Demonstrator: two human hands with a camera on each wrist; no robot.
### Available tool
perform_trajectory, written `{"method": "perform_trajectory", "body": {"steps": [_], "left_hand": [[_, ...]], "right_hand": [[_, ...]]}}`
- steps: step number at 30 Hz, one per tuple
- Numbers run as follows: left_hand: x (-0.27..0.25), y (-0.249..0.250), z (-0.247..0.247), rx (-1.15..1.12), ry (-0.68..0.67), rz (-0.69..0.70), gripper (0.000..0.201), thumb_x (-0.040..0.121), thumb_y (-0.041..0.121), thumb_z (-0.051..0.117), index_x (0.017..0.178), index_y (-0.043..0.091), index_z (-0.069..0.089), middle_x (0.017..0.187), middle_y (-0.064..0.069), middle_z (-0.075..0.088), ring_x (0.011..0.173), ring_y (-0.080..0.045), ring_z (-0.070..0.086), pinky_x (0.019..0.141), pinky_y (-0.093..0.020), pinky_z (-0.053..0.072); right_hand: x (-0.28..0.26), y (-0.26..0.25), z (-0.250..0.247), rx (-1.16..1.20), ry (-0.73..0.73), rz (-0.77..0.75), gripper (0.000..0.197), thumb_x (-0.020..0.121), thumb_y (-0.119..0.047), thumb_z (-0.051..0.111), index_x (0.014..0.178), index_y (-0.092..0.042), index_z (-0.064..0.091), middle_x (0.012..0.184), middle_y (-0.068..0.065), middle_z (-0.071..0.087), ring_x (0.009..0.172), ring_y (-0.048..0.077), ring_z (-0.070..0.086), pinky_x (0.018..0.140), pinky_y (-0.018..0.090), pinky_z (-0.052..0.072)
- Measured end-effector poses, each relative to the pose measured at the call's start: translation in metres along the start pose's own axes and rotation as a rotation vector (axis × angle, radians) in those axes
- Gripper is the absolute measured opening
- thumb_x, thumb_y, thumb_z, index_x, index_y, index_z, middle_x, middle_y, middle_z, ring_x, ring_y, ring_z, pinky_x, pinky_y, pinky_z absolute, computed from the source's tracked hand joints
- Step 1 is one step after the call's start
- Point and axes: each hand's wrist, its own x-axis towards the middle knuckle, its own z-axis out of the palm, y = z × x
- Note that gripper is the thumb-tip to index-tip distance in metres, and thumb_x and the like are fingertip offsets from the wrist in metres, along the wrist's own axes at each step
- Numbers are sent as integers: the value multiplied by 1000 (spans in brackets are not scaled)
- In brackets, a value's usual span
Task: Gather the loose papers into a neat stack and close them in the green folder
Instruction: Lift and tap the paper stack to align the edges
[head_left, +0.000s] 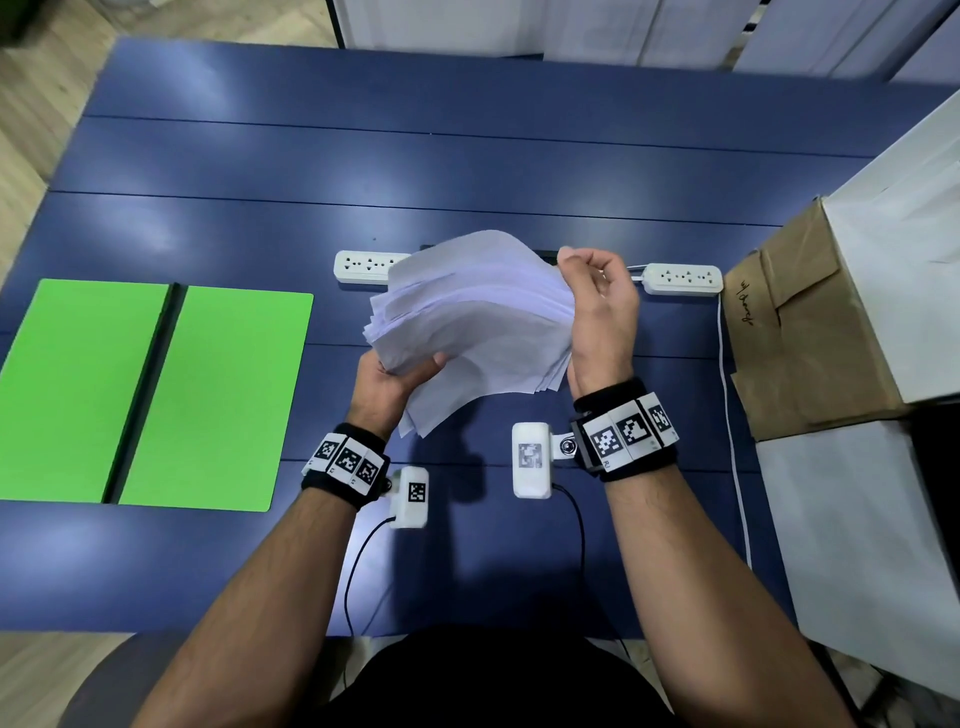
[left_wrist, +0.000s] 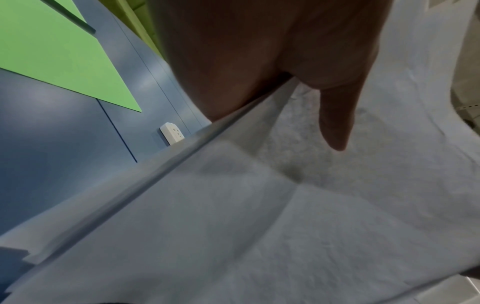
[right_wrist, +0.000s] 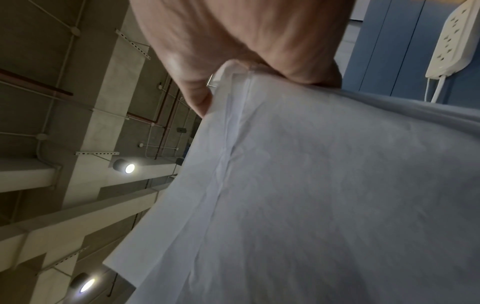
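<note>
We have the papers (head_left: 467, 322) lifted off the blue table (head_left: 467, 156), just in front of us at table centre, with the left hand (head_left: 387, 382) pinching the bundle at its 7 o'clock corner, thumb on top, and the right hand (head_left: 597, 306) curled round the edge at 3 o'clock. The sheets are fanned, their edges stepped and not yet flush, and that is where we see the risk: our grips sit only at the rim, so a loose inner sheet could slide out toward 10 o'clock, where the edges splay most, if we tilt or shake the bundle too hard. The bundle also bows upward between our hands, and squeezing inward could crease it. In the right wrist view a sheet looks folded over near the thumb, which might stop the edges from squaring. The long axis of the stack seems to run from about 7 o'clock to 1 o'clock, with its face turned up toward us. The green folder (head_left: 156, 395) lies open and flat at 9 o'clock, well apart from the papers, spine running away from us, so we would have to carry the stack across to it. Two power strips (head_left: 680, 279) lie just beyond the papers at 12 o'clock, and the right one's cord could snag a low edge.
</note>
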Motion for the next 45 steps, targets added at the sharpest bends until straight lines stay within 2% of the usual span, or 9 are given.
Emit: {"method": "perform_trajectory", "body": {"steps": [11,19,22,26,29,34,37,42,45], "left_hand": [[3,-3,-3,83,15,21,32,79,11,81,91,40,79,94,11,79,88,-8,71,85,-30,58],[7,-12,-5,137,35,35,40,85,2,78,88,43,79,90,16,78,85,-3,70,81,-22,56],[6,-14,-5,119,47,32,45,86,-1,75,85,45,79,87,19,78,81,1,70,77,-18,55],[6,-16,-8,88,55,32,38,86,2,76,89,39,81,93,14,79,86,-3,71,81,-22,55],[7,-18,-9,109,101,35,32,89,4,73,90,34,81,91,16,78,86,-3,70,85,-27,55],[4,-17,-2,88,172,98,40,92,0,68,83,36,81,81,21,76,78,4,67,77,-21,54],[1,-18,2,59,194,108,38,91,-3,68,84,32,81,84,17,77,80,2,69,76,-18,54],[-5,-19,2,38,159,20,22,83,0,78,95,19,77,89,9,79,83,-7,72,76,-24,56],[-4,-9,3,14,155,11,24,82,0,79,101,15,75,92,6,80,85,-10,73,77,-26,57]], "right_hand": [[3,4,2,-8,-26,-23,18,84,-14,77,96,-10,64,79,1,66,76,9,62,75,15,48],[-1,12,-7,31,-151,-16,61,73,-53,82,114,-14,60,100,13,70,96,25,61,104,54,44],[-2,23,-21,2,-321,-96,89,68,-51,85,138,-15,42,121,24,62,111,28,59,105,51,44],[8,55,-44,-109,-439,-90,116,60,-5,91,153,-20,24,136,19,52,129,33,50,115,59,34],[5,77,-52,-306,-347,15,93,69,-5,88,146,-16,37,143,12,52,131,22,53,114,44,42],[-7,97,-47,-363,-197,-58,30,88,-20,69,117,-14,65,116,9,71,113,24,66,104,48,49],[-22,104,-43,-296,-136,-77,24,90,-14,66,114,-10,64,111,7,71,106,18,68,99,33,52],[-24,119,-49,-281,-99,1,21,88,-17,68,99,0,62,91,-9,70,87,5,66,86,33,52],[-17,108,-45,-249,-130,-1,31,88,-9,64,118,-4,60,111,4,72,106,18,69,96,33,53]]}}
